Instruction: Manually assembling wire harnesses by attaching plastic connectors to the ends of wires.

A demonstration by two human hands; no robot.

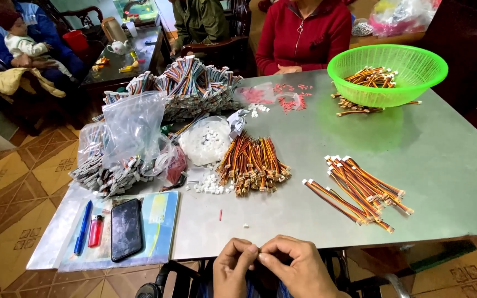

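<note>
Hands meet at the near edge of the metal table (316, 149): the left hand (232, 269) and right hand (299, 270) pinch together, fingertips closed on a tiny piece (259, 252) too small to make out. Just beyond them lies a heap of short orange-and-black wire harnesses (252, 163), with loose white connector housings (211, 185) beside it. To the right, a smaller fan of wire leads with white plugs (360, 190) lies apart. A green plastic basket (415, 63) holding more wires sits at the far right corner. Near left, a black phone (126, 228) rests on a notebook (161, 221), beside a blue pen (83, 226) and red lighter (95, 230).
</note>
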